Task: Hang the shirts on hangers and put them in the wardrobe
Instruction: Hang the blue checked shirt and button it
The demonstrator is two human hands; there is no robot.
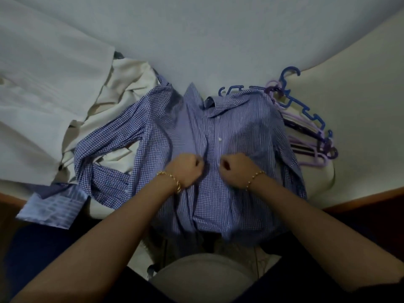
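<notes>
Pale bed sheet [218,40] fills the head view, under a blue checked shirt [229,132] lying front-up. Left hand [185,169] and right hand [235,169] each pinch the shirt's button placket mid-chest. Plastic hangers [306,119] lie just right of the shirt. Tugging the placket unevenly may strain a button.

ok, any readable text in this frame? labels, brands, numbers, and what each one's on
No readable text in this frame.
Blue-and-white checked cotton shirt: no print or logo shows.
Dark patch inside the shirt's collar: possibly a label, too blurred to read.
Blue and purple plastic hangers: no marking can be made out.
</notes>
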